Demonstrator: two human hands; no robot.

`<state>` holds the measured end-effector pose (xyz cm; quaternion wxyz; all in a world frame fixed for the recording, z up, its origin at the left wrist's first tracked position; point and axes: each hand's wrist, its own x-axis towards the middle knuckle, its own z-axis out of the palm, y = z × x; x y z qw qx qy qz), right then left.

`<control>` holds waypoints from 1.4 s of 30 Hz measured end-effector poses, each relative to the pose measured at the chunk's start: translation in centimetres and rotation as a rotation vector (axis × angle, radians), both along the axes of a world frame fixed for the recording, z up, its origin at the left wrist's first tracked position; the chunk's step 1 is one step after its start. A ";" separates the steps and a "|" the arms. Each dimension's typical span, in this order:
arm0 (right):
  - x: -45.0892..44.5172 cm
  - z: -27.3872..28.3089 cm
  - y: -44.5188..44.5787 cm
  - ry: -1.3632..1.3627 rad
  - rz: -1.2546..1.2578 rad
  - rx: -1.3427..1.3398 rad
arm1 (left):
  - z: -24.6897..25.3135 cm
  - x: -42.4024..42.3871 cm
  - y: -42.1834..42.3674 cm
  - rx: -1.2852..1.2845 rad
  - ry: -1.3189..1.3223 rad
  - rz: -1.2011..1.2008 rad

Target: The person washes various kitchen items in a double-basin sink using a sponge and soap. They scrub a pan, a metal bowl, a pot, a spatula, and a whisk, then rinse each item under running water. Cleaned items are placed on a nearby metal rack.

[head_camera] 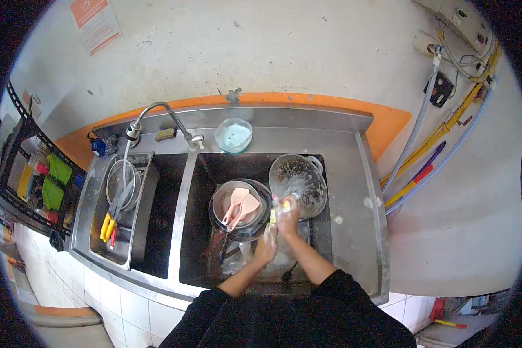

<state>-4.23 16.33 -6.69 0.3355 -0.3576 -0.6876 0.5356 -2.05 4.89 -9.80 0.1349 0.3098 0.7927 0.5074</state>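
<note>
Both my hands meet over the large right-hand sink basin (252, 162), covered in suds. My right hand (289, 222) is closed around a yellowish soapy sponge (286, 204), at the near edge of a large foam-streaked metal bowl (298, 180). Just below and to the left, my left hand (266, 245) touches a slim, foamy, pale yellow item between the hands. Foam and blur hide what this item is and how firmly the left fingers hold it. Two pink spatulas (246, 211) lie in a round pan (219, 202), stacked on a darker pan, left of my hands.
Water runs from a flexible faucet (169, 111) into a metal tub (135, 243) holding a strainer (122, 180) and yellow-handled utensils (108, 228). A plastic container (233, 135) and a sponge (165, 134) sit on the back ledge. A black rack (35, 217) stands left; hoses (417, 130) hang right.
</note>
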 end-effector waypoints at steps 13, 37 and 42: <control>0.1 -11.1 4.6 -0.277 -0.022 0.267 | -0.4 -1.5 -2.5 -0.137 -0.248 0.099; 1.1 -8.0 -3.0 -0.229 1.018 -0.138 | -3.2 -7.6 -7.0 0.423 -1.037 0.352; -0.1 -2.2 -4.5 -0.251 1.107 -0.262 | -0.4 -6.9 -6.9 0.492 -0.916 0.246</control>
